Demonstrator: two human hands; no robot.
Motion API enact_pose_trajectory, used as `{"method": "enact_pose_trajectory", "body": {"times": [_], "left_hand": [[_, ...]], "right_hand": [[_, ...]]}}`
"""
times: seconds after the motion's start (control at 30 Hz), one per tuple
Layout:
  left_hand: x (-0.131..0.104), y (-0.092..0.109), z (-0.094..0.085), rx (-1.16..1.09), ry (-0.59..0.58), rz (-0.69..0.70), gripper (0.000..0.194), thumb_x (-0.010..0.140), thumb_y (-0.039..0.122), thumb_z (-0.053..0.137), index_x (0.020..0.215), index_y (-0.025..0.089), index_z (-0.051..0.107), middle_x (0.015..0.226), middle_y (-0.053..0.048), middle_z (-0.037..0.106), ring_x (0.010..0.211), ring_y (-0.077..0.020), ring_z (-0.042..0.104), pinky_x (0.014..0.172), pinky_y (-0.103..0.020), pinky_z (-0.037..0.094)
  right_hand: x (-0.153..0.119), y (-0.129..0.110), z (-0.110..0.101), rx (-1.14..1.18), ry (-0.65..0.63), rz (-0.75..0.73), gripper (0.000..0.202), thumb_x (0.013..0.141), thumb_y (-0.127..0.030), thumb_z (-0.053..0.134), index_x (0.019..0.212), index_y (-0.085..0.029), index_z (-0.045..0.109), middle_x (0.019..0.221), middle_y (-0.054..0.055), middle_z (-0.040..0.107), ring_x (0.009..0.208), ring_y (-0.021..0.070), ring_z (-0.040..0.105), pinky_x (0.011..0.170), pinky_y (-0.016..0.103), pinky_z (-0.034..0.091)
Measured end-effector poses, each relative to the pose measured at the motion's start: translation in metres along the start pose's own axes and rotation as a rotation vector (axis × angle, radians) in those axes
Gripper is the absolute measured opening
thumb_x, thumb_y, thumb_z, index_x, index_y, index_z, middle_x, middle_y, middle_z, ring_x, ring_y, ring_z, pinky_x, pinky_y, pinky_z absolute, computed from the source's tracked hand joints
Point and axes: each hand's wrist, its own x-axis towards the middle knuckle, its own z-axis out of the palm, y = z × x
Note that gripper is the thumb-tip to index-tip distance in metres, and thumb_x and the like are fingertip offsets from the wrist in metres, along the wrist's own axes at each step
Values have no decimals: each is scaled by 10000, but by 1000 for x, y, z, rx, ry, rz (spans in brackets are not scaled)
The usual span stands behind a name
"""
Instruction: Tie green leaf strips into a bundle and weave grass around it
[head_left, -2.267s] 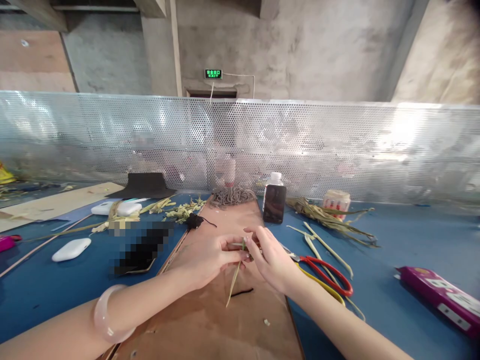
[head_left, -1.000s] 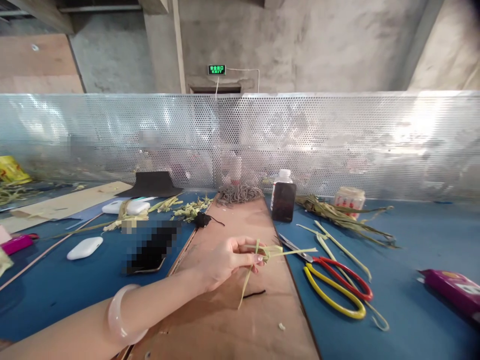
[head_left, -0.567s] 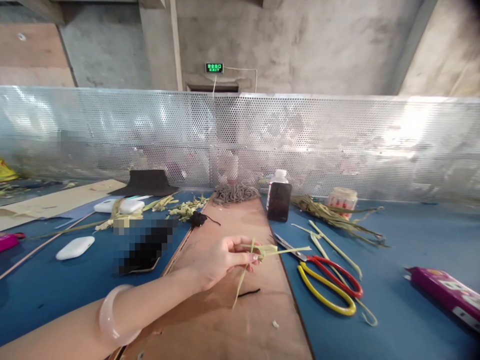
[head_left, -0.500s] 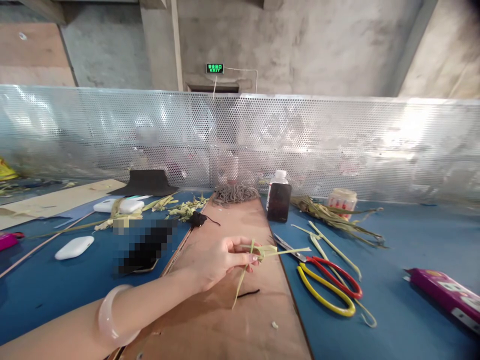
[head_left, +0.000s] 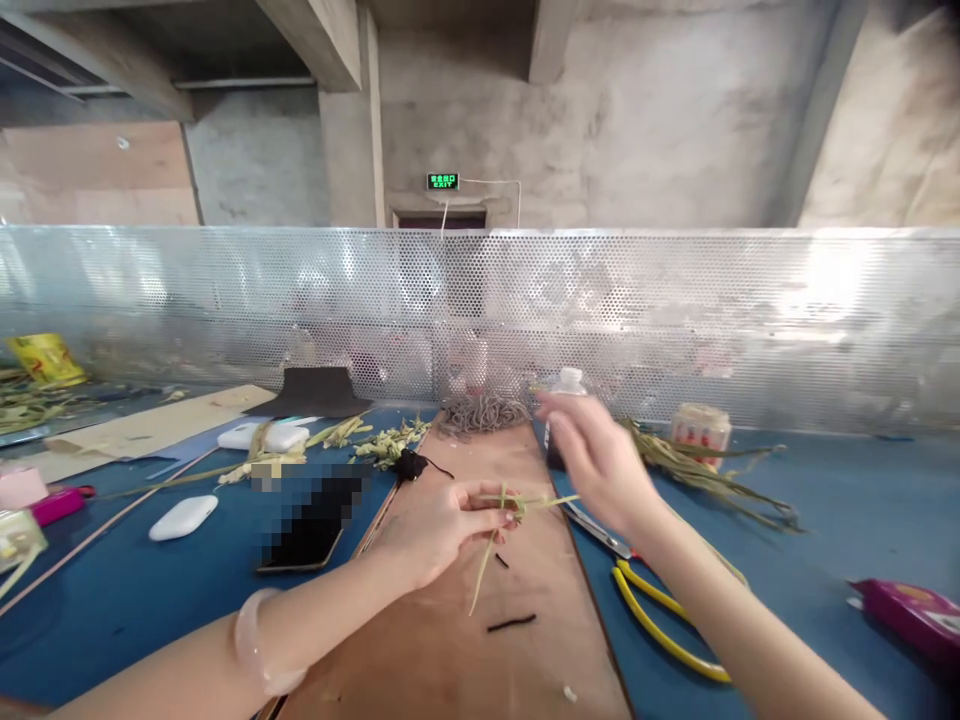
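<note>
Your left hand pinched a small folded knot of green leaf strips between thumb and fingertips, holding it above the middle of the brown board. One strip hung down from the knot toward the board; another ran out level to the right. A pale bangle sat on your left wrist.

Your right hand was raised beyond and to the right of the knot, blurred, with its fingers spread loosely and nothing in its grasp. It stood apart from the strips and hid most of the dark bottle at the far end of the board.

A short black scrap lay on the board below the knot. The scissors, with yellow and red handles, lay on the blue table just right of the board, partly under your right forearm. Farther right and far, a bundle of long leaves rested beside a small jar. A magenta packet lay at the right edge.

At the far end of the board sat a tangle of grey cord. To its left were cut leaf pieces and a black thread clump. A white case lay on the table well to the left. The perforated metal screen closed off the far side.
</note>
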Motion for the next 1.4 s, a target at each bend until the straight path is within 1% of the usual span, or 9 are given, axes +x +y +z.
{"method": "enact_pose_trajectory", "body": {"times": [0.13, 0.2, 0.33, 0.53, 0.8, 0.93, 1.17, 1.3, 1.4], "left_hand": [[7, 3, -9, 31, 18, 57, 286, 673, 178, 742, 952, 155, 684, 998, -100, 675, 849, -162, 608, 688, -268, 446], [9, 3, -12, 42, 31, 66, 274, 667, 176, 744, 933, 158, 680, 1009, -101, 678, 860, -170, 614, 683, -268, 442], [12, 2, -16, 65, 38, 83, 296, 661, 178, 747, 946, 157, 670, 1025, -108, 679, 879, -181, 618, 679, -268, 440], [15, 1, -21, 118, 23, 98, 347, 682, 214, 736, 1011, 138, 657, 1021, -124, 675, 864, -177, 620, 694, -271, 439], [13, 3, -20, 89, 15, 119, 325, 681, 182, 737, 982, 127, 627, 968, -110, 673, 838, -162, 613, 662, -254, 440], [13, 5, -19, 96, -6, 124, 288, 695, 193, 735, 945, 130, 606, 909, -90, 667, 804, -154, 610, 650, -250, 438], [12, 6, -25, 134, -91, 88, 196, 734, 243, 709, 858, 151, 588, 850, -52, 654, 786, -143, 599, 671, -259, 439], [14, 4, -28, 167, -109, 96, 176, 738, 243, 706, 844, 153, 598, 811, -37, 646, 770, -136, 594, 660, -250, 430], [14, 4, -27, 158, -110, 81, 184, 733, 237, 711, 861, 152, 611, 830, -43, 649, 761, -129, 590, 671, -254, 432]], "right_hand": [[-27, 23, 33, -137, -338, -65, 303, 958, -264, 326, 935, -165, 611, 863, 84, 646, 812, 196, 583, 753, 338, 447], [-39, 29, 45, -172, -372, 18, 346, 960, -275, 307, 794, -168, 590, 731, 63, 613, 696, 182, 566, 669, 298, 418], [-44, 29, 53, -29, -351, 219, 378, 959, -313, 285, 661, -196, 486, 592, 9, 530, 526, 130, 483, 547, 244, 342], [-41, 22, 48, 84, -266, 333, 353, 943, -362, 284, 655, -212, 422, 537, -27, 436, 492, 123, 410, 527, 235, 306], [-45, 18, 44, 45, -343, 285, 191, 881, -240, 346, 708, -209, 422, 597, -15, 479, 538, 137, 458, 535, 238, 290], [-44, 16, 38, -34, -353, 173, 136, 847, -193, 376, 741, -196, 461, 647, 6, 523, 578, 145, 490, 550, 238, 300], [-45, 11, 37, -37, -368, 68, 220, 829, -149, 397, 978, -162, 560, 776, 49, 617, 679, 167, 570, 606, 243, 378], [-46, 15, 40, -16, -260, 66, 247, 836, -124, 383, 1000, -159, 565, 867, 79, 638, 766, 186, 590, 662, 268, 413], [-39, 10, 34, 50, -67, 59, 265, 838, -129, 390, 1038, -160, 562, 881, 89, 609, 823, 209, 553, 741, 327, 427]]}}
